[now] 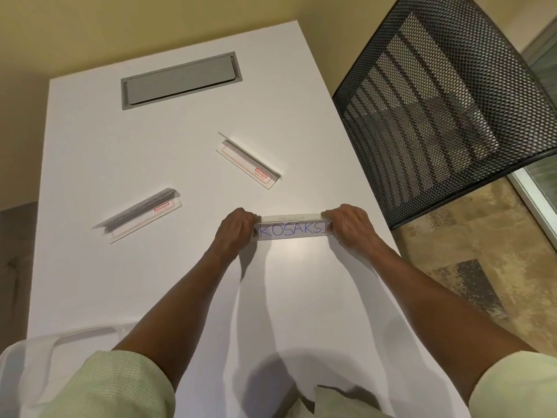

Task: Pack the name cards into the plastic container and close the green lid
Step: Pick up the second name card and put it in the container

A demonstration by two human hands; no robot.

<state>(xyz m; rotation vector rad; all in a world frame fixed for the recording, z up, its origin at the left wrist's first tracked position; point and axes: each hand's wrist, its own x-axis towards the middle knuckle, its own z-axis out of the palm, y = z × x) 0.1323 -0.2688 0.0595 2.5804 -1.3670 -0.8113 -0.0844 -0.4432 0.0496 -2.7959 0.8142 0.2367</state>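
Note:
A clear name card (293, 228) with "KOSAKSI" in blue letters stands on the white table (90, 140). My left hand (236, 229) grips its left end and my right hand (346, 226) grips its right end. Two more clear name cards lie flat: one (140, 214) at the left, one (248, 161) further back, both with a red label. The rim of a translucent plastic container (72, 334) shows at the near left edge, partly hidden by my left sleeve. No green lid is in view.
A grey cable hatch (180, 79) is set into the far part of the table. A black mesh chair back (446, 95) stands close to the table's right edge. Patterned floor shows at the right.

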